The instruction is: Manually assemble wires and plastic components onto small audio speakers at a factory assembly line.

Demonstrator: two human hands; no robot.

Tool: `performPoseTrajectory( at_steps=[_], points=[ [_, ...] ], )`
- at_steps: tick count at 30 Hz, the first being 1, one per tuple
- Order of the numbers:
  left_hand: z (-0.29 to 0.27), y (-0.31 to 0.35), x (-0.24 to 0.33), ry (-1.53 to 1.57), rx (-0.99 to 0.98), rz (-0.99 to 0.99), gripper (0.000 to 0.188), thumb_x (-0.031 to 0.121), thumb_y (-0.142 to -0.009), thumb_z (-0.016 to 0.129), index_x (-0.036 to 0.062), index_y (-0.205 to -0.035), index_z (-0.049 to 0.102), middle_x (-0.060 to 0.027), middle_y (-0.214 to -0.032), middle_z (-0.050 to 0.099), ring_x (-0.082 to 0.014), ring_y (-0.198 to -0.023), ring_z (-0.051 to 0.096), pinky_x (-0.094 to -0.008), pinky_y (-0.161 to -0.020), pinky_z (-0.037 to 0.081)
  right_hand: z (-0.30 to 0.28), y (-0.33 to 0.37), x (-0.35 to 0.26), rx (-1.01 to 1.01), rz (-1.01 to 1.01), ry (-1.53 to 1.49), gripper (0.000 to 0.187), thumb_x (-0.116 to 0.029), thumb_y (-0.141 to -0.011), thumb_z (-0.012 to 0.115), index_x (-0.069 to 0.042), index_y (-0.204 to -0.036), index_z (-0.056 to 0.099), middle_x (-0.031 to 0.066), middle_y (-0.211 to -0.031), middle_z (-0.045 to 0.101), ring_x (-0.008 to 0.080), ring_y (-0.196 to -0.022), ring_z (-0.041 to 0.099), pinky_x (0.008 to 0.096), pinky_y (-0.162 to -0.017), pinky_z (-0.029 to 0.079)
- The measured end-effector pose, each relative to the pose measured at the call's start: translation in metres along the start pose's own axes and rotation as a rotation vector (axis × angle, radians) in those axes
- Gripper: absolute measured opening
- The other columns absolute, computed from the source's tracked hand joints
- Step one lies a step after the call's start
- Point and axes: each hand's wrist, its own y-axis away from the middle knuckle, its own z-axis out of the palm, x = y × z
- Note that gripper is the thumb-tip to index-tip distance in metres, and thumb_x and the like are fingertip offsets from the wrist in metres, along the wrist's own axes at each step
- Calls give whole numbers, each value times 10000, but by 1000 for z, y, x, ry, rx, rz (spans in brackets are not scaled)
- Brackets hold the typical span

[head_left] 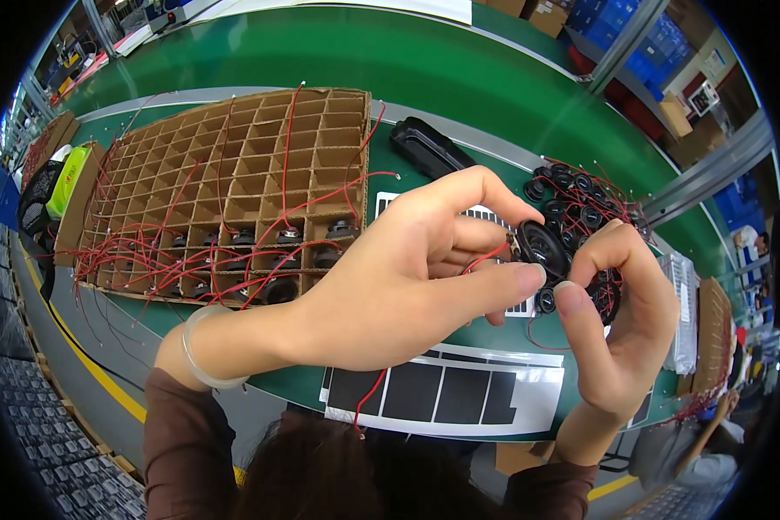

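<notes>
My left hand [407, 277] is closed around the edge of a small round black speaker [542, 247], held up over the bench with its cone side showing. A red wire [485, 257] runs from the speaker through my left fingers, and a red wire end hangs below the palm. Beside the speaker's right rim, my right hand [624, 312] has thumb and forefinger brought together in a pinch. What lies between those fingertips, if anything, is too small to make out. Behind both hands is a pile of black speakers [581, 195] with tangled red wires.
On the left stands a cardboard divider box [243, 165], its near cells holding wired speakers. A black tray-like piece [429, 147] lies behind my left hand. Sheets with black rectangular pads [416, 394] lie at the near edge of the green bench. Clear plastic trays [680, 303] stand right.
</notes>
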Motion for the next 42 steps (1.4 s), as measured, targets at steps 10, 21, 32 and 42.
performPoseTrajectory(
  at_steps=[10,21,32,42],
  points=[
    [-1,0,-1,-21,1,24,296,33,-755,511,-11,-1007,362,-76,-862,547,-59,-686,487,-180,-581,393,1,1,-2,12,16,4,121,-54,-632,517,-2,-687,423,33,-648,410,107,-615,368,202,-580,265],
    [-2,0,-1,-178,3,132,305,-5,-735,524,-6,-992,359,-88,-881,548,-39,-734,464,-171,-605,376,-2,1,-5,-26,100,5,121,-54,-646,533,4,-695,439,32,-662,428,101,-631,384,194,-590,285],
    [0,-1,-2,-310,16,210,340,-20,-716,547,-27,-999,357,-93,-878,550,-54,-742,471,-179,-636,375,-2,1,-6,7,136,-30,109,-37,-652,539,9,-694,449,29,-674,441,85,-632,390,184,-585,300],
    [-1,2,-1,-650,121,438,270,-11,-673,575,-124,-907,500,-103,-949,453,-123,-810,476,-214,-672,384,3,5,-13,75,97,4,123,-4,-634,536,29,-732,469,46,-703,477,98,-649,406,194,-609,318]
  ],
)
